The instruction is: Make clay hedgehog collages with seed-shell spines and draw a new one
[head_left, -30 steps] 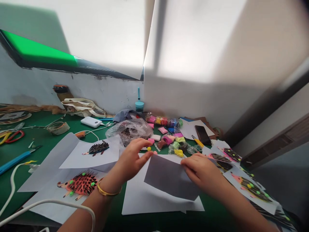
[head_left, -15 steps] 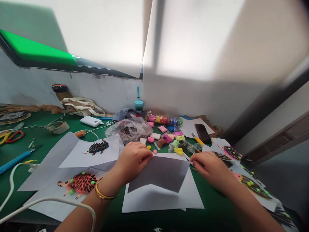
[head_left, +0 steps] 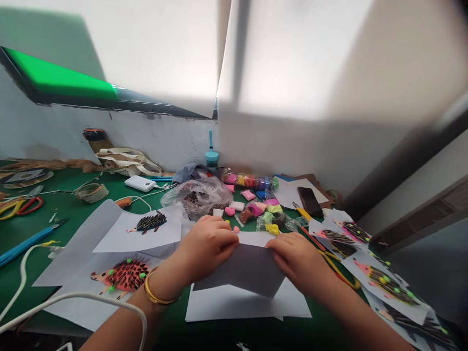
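Observation:
A sheet of white paper (head_left: 241, 268) is held up by its far edge, its near side in shadow. My left hand (head_left: 208, 246) pinches that edge toward the left, a gold bangle (head_left: 157, 288) on the wrist. Further right along the same edge, my right hand (head_left: 298, 258) pinches it with thumb and fingers. Beneath lies more white paper (head_left: 234, 307), flat on the green table. Small pink and yellow clay lumps (head_left: 272, 228) sit just past the raised edge.
To the left lie a black hedgehog picture (head_left: 149, 222) and a red hedgehog picture (head_left: 124, 275), crossed by a white cable (head_left: 91, 298). Several hedgehog pictures (head_left: 387, 282) and scissors (head_left: 338, 268) are at right. Behind are a plastic bag (head_left: 197, 195), clay packets and a phone (head_left: 309, 201).
My right hand has moved left, from the sheet's right corner to a spot along its far edge. The scissors at right have come into view. My left hand keeps its pinch.

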`<action>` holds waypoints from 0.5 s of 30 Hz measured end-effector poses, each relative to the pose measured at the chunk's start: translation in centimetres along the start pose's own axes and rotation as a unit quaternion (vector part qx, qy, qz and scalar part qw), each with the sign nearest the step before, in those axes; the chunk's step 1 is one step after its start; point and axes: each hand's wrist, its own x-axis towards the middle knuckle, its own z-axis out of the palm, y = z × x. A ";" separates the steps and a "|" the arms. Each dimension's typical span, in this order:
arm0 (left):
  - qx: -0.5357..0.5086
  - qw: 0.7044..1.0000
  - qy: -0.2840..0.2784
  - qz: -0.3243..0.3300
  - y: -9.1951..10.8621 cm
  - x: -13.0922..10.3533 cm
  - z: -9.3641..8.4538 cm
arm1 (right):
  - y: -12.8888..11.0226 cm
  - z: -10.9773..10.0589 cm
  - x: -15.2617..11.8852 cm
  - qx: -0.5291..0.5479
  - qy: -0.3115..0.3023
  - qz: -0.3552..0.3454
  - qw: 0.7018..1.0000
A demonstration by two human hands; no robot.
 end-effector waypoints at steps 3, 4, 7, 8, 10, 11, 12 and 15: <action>0.002 1.000 -0.008 -0.008 -1.9 -0.8 -0.7 | 3.1 -0.2 -1.3 -0.008 -0.033 0.055 0.998; 0.001 1.000 -0.005 -0.011 -2.3 -0.9 -0.8 | 3.8 -0.2 -1.7 -0.009 -0.043 0.073 0.996; -0.005 1.000 -0.005 -0.007 -2.4 -0.7 -0.5 | 4.3 -0.3 -2.4 0.000 -0.008 0.097 0.995; -0.009 1.000 -0.008 0.000 -2.1 -0.4 -0.3 | 3.9 -0.3 -2.4 0.006 0.014 0.090 0.996; -0.019 0.999 -0.012 0.022 -1.2 0.2 0.1 | 2.5 -0.2 -2.1 0.017 0.036 0.060 0.997; -0.023 0.999 -0.011 0.032 -0.7 0.5 0.2 | 1.8 -0.2 -1.8 0.020 0.026 0.042 0.999; -0.028 0.999 -0.006 0.040 -0.4 0.7 0.4 | 1.2 -0.2 -1.5 0.021 0.000 0.032 0.999; -0.031 0.999 0.016 0.028 -0.7 0.8 0.2 | 0.6 -0.1 -1.0 0.021 -0.066 0.049 0.996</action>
